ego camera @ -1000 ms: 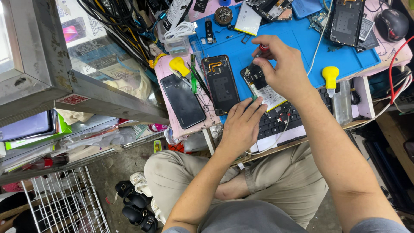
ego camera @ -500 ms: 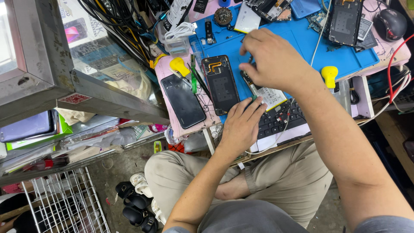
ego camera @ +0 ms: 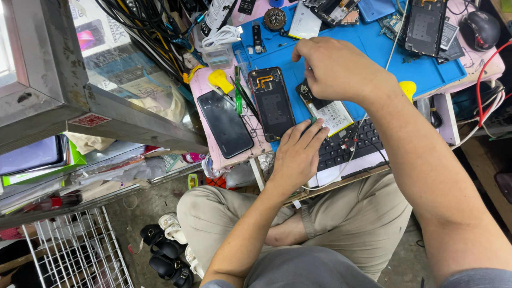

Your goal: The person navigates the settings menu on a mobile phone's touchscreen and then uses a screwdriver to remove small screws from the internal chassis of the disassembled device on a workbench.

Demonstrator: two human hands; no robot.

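Left hand [ego camera: 297,152] flat, fingers spread slightly apart, fingertips pressing the near edge of a phone battery [ego camera: 332,113], white-labelled with a dark upper end, lying on the blue mat [ego camera: 373,48]. Right hand [ego camera: 336,69] just above, fingers curled together over the battery's dark end; grip itself hidden, cannot tell. Just left of both: opened phone [ego camera: 272,101], black inside, orange flex cable on top. Beneath the left palm: black keyboard [ego camera: 352,146].

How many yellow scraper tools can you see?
2: one yellow scraper lies on the pink mat left of the opened phone; another peeks out behind the right wrist. Clutter may hide more.
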